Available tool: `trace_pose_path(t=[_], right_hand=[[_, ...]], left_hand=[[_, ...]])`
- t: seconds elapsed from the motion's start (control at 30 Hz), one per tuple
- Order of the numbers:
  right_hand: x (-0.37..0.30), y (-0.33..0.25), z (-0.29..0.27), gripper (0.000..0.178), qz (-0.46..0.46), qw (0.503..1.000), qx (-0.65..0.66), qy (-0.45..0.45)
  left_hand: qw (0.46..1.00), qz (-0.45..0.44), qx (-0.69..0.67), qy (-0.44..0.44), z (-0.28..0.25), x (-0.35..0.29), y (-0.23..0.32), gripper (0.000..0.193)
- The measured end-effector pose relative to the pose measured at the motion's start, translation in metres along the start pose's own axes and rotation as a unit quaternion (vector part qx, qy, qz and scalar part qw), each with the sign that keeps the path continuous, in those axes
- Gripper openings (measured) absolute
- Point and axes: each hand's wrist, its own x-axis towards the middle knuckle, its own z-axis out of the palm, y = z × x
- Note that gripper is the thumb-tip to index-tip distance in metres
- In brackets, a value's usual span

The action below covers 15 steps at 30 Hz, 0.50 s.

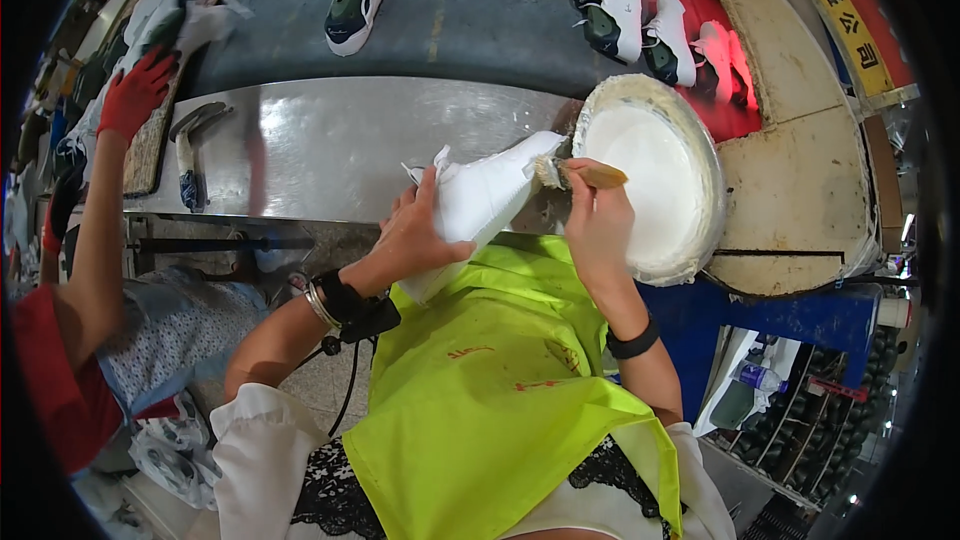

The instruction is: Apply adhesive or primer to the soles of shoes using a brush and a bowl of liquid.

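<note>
My left hand is closed around a white shoe upper, which lies tilted over my lap at the edge of the metal table, its narrow end pointing right. In my right hand I grip a brush with a pale wooden handle. Its bristles are against the narrow end of the upper. Just right of that hand stands a wide round basin, its rim crusted white, with white liquid inside. A bright yellow-green apron covers my lap beneath the upper.
A hammer lies on the metal table to the left. Beyond runs a dark conveyor belt carrying a white-and-green shoe and several others under red light at right. A co-worker's red-gloved hand handles shoes at far left.
</note>
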Motion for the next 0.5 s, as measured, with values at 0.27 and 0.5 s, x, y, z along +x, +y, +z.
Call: trace_pose_path(t=[0.27, 0.5], right_hand=[[-0.005, 0.002, 0.006, 0.009, -0.051, 0.997, -0.048, -0.038], [-0.001, -0.007, 0.000, 0.012, -0.056, 0.990, -0.093, -0.092]], left_hand=[[1.000, 0.001, 0.007, 0.005, 0.003, -0.002, 0.001, 0.117], [1.000, 0.000, 0.009, 0.007, 0.002, -0.005, 0.002, 0.117]])
